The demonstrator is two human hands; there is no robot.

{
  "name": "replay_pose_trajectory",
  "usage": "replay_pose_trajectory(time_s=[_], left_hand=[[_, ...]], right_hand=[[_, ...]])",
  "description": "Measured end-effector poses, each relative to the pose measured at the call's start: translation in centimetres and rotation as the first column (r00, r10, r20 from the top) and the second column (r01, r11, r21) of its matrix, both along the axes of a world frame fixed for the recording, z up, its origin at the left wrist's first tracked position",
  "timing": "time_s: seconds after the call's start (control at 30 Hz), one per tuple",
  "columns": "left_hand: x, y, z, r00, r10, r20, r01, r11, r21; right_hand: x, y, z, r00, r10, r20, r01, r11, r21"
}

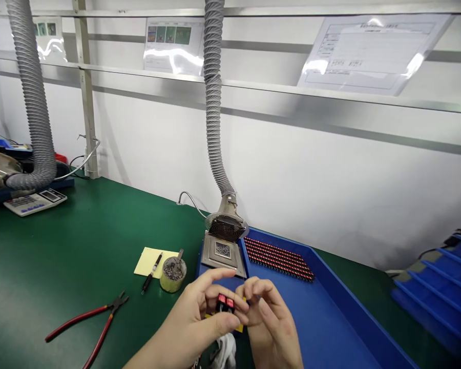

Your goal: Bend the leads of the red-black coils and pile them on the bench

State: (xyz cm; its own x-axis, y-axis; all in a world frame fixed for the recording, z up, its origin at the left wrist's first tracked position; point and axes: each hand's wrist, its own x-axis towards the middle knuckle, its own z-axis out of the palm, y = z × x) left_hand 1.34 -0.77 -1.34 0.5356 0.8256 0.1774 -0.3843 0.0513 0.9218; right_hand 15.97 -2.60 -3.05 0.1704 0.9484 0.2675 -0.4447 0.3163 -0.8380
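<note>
Both hands pinch small red parts, seemingly two.

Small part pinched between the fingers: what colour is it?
Red with black, the small part; seen in the head view.

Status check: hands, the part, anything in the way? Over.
Left hand pinching small red components; right hand curled against them, grip unclear. Held above blue tray edge. Metal fixture just beyond, pliers off left.

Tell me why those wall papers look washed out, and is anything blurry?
Head view: bright glare whitens the sheets; the left hand, right hand and red parts look slightly soft; the trays at the right edge smear.
</note>
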Motion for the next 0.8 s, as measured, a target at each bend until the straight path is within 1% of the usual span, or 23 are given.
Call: replay_pose_trajectory(time_s=[0.07,0.1,0.17,0.23,0.33,0.4,0.43,0.47,0.53,0.6,0.63,0.7,0.8], left_hand=[[-0.2,-0.1,0.2,0.997,-0.080,0.015,0.081,0.994,-0.069],[-0.3,-0.1,0.2,0.995,-0.104,0.007,0.104,0.991,-0.082],[-0.3,-0.1,0.0,0.992,-0.127,-0.020,0.125,0.989,-0.079],[-0.4,-0.1,-0.3,0.989,-0.130,-0.069,0.125,0.990,-0.066],[-0.6,-0.1,-0.1,0.980,-0.116,-0.162,0.115,0.993,-0.015],[-0.7,-0.1,0.2,0.971,-0.126,-0.205,0.133,0.991,0.017],[-0.8,-0.1,0.4,0.968,-0.128,-0.217,0.136,0.990,0.026],[-0.8,-0.1,0.5,0.968,-0.120,-0.221,0.131,0.991,0.032],[-0.8,-0.2,0.7,0.975,-0.093,-0.204,0.104,0.994,0.040],[-0.7,-0.2,0.6,0.981,-0.065,-0.184,0.074,0.996,0.043],[-0.7,-0.2,0.6,0.981,-0.056,-0.183,0.065,0.997,0.042],[-0.7,-0.2,0.4,0.978,-0.041,-0.207,0.050,0.998,0.038],[-0.7,-0.2,0.3,0.970,-0.026,-0.240,0.037,0.998,0.042]], right_hand=[[0.6,-0.5,0.5,0.989,0.003,0.145,0.002,0.999,-0.037],[0.6,-0.8,0.7,0.979,0.018,0.203,-0.005,0.998,-0.066],[0.5,-1.0,0.8,0.963,0.082,0.257,-0.056,0.993,-0.106],[0.4,-0.8,0.7,0.964,0.137,0.226,-0.112,0.986,-0.120],[0.7,-0.3,0.6,0.984,0.164,0.072,-0.155,0.981,-0.118],[1.0,0.0,0.7,0.993,0.113,-0.045,-0.117,0.986,-0.117],[1.2,0.0,0.7,0.994,0.081,-0.067,-0.088,0.990,-0.113],[1.3,0.0,0.7,0.998,0.046,-0.053,-0.051,0.993,-0.105],[1.4,-0.2,0.6,0.996,0.001,0.087,0.004,0.999,-0.051],[1.2,-0.5,0.6,0.966,0.010,0.259,-0.014,1.000,0.016],[1.1,-0.6,0.6,0.948,0.015,0.317,-0.026,0.999,0.030],[0.9,-0.8,0.7,0.925,0.035,0.377,-0.045,0.999,0.018],[0.6,-0.8,0.9,0.918,0.046,0.393,-0.047,0.999,-0.006]])
